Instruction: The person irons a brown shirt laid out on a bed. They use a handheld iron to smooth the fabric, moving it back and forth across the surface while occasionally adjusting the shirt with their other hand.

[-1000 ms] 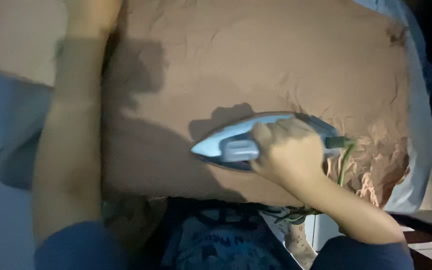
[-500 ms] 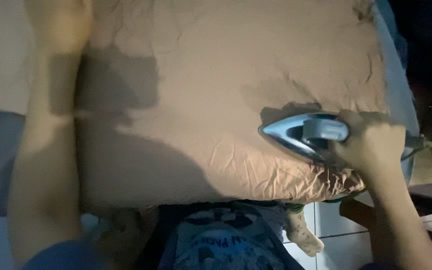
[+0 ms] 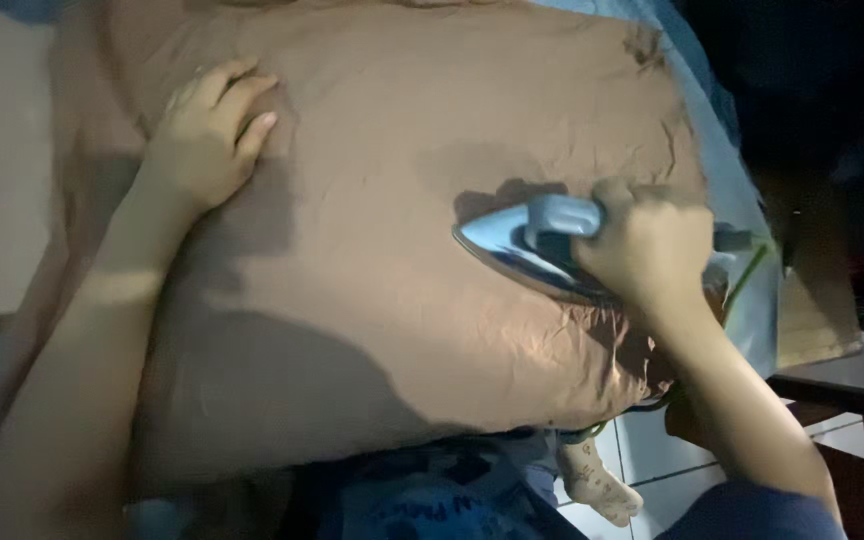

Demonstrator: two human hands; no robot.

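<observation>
While the right hand [image 3: 647, 245] clenches the iron [image 3: 537, 245], its tip points left across the cloth [image 3: 402, 330]. The left hand [image 3: 207, 140] lies flat and released, well apart up-left.

The left hand [image 3: 207, 140] lay flat on the far left of the brown cloth [image 3: 372, 330] while the right hand [image 3: 647, 245] gripped the handle of a blue-grey iron [image 3: 527, 245] resting on the cloth's right side, its tip pointing left.

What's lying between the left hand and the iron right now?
Only brown cloth, smooth and bare, lies between the left hand and the iron held by the right hand, seen in the head view.
</observation>
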